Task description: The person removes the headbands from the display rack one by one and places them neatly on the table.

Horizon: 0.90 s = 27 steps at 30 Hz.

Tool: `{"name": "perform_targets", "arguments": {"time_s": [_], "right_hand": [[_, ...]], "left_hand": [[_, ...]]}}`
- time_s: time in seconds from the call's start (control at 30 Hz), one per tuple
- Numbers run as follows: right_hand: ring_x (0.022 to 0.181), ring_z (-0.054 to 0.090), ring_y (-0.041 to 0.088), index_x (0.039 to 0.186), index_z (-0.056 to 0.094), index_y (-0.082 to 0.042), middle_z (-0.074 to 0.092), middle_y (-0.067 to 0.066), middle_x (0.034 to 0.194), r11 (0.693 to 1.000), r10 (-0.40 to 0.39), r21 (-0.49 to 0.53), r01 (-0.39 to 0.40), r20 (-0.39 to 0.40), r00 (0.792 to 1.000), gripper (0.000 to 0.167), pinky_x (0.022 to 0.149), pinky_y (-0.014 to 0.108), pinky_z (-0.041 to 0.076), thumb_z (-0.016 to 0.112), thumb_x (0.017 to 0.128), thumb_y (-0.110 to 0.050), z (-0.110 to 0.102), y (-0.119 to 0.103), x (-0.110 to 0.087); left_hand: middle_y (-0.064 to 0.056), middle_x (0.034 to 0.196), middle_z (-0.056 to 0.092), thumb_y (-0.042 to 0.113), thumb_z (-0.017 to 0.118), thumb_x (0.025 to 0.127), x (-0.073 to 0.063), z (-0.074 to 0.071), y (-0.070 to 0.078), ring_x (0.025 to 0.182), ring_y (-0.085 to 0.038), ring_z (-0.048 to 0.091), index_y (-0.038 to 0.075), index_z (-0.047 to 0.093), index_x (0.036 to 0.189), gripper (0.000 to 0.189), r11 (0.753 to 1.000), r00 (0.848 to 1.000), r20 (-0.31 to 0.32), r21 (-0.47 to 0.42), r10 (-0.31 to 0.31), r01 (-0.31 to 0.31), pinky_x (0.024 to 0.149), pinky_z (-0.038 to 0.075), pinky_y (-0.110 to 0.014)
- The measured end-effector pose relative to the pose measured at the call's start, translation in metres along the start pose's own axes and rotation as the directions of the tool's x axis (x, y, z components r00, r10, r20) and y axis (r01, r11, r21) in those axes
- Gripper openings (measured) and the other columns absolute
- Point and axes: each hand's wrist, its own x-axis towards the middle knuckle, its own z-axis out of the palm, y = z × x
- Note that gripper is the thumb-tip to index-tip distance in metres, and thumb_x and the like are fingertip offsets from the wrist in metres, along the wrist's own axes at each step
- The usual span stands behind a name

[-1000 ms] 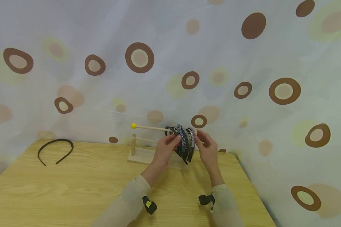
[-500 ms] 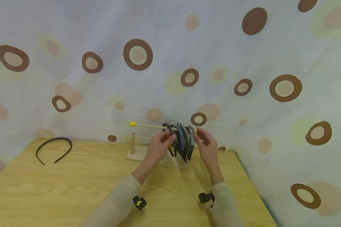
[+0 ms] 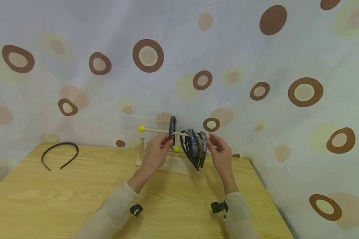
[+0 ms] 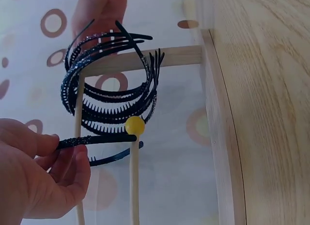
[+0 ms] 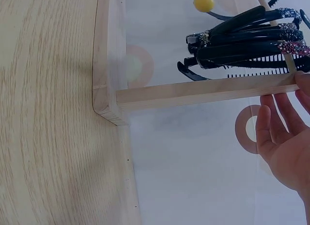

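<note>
My left hand (image 3: 156, 151) pinches a dark glittery toothed headband (image 3: 172, 127), which stands apart from the others around the upper wooden rod (image 3: 155, 131). In the left wrist view, that headband (image 4: 104, 139) reaches past a yellow knob (image 4: 135, 125), and the thumb and fingers hold its near side. Several more headbands (image 3: 193, 146), black with silver, blue and pink glitter, hang bunched at the rod's right end. My right hand (image 3: 222, 155) grips the top of the right post of the wooden display stand (image 5: 208, 92), with thumb and fingers around its end.
A plain black headband (image 3: 59, 144) lies at the left of the wooden table (image 3: 86, 199). The stand's base (image 3: 179, 165) sits near the table's back edge. Behind it hangs a spotted cloth (image 3: 122, 39). Yellow balls cap the rods' free ends.
My left hand has moved left along the upper rod, drawing one glittery headband away from the bunch. The right hand keeps its hold on the stand's post.
</note>
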Motion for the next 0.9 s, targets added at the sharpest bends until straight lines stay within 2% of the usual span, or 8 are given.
{"name": "perform_targets", "arguments": {"time_s": [0.23, 0.33, 0.57, 0.77, 0.9], "right_hand": [[0.110, 0.064, 0.023, 0.133, 0.060, 0.011, 0.063, 0.028, 0.125, 1.000, 0.010, 0.001, -0.010, 0.001, 1.000, 0.035, 0.088, 0.025, 0.055, 0.065, 0.099, 0.001, 0.002, 0.001, -0.002], [0.110, 0.064, 0.024, 0.132, 0.061, 0.010, 0.063, 0.029, 0.125, 1.000, 0.008, 0.004, -0.008, 0.001, 1.000, 0.035, 0.088, 0.025, 0.055, 0.065, 0.099, 0.000, 0.003, 0.002, -0.003], [0.108, 0.065, 0.024, 0.131, 0.062, 0.011, 0.064, 0.030, 0.123, 1.000, -0.027, -0.004, 0.027, -0.003, 1.000, 0.034, 0.088, 0.025, 0.055, 0.065, 0.099, 0.001, 0.002, 0.003, -0.001], [0.107, 0.065, 0.024, 0.132, 0.062, 0.010, 0.065, 0.027, 0.123, 1.000, 0.005, -0.011, -0.005, -0.003, 1.000, 0.035, 0.087, 0.025, 0.055, 0.066, 0.099, -0.001, -0.001, 0.001, -0.001], [0.107, 0.066, 0.020, 0.133, 0.062, 0.008, 0.065, 0.025, 0.124, 1.000, 0.025, -0.006, -0.025, 0.003, 1.000, 0.036, 0.088, 0.026, 0.055, 0.067, 0.099, -0.002, -0.004, -0.001, 0.000]], "left_hand": [[-0.012, 0.105, 0.067, 0.009, 0.061, 0.103, -0.002, -0.015, -0.003, 0.095, -0.026, 0.066, -0.002, 0.070, 0.114, 0.017, 0.996, 0.999, -0.038, 0.079, 0.036, -0.033, 0.081, 0.058, -0.038], [-0.014, 0.102, 0.066, 0.006, 0.062, 0.103, -0.003, -0.023, -0.004, 0.094, -0.027, 0.067, -0.005, 0.069, 0.113, 0.017, 0.992, 0.996, -0.056, 0.113, 0.069, -0.062, 0.079, 0.058, -0.039], [-0.019, 0.103, 0.065, 0.001, 0.064, 0.100, -0.004, -0.042, -0.003, 0.092, -0.031, 0.069, -0.010, 0.067, 0.119, 0.022, 0.987, 0.986, -0.114, 0.114, 0.122, -0.109, 0.077, 0.060, -0.040], [-0.018, 0.101, 0.065, 0.002, 0.065, 0.100, 0.003, -0.056, -0.008, 0.089, -0.029, 0.071, -0.008, 0.069, 0.119, 0.022, 0.987, 0.975, -0.173, 0.105, 0.142, -0.125, 0.074, 0.061, -0.040], [-0.018, 0.101, 0.067, 0.001, 0.065, 0.099, 0.011, -0.064, -0.013, 0.085, -0.029, 0.072, -0.008, 0.070, 0.120, 0.023, 0.988, 0.962, -0.226, 0.071, 0.153, -0.140, 0.073, 0.061, -0.040]]}}
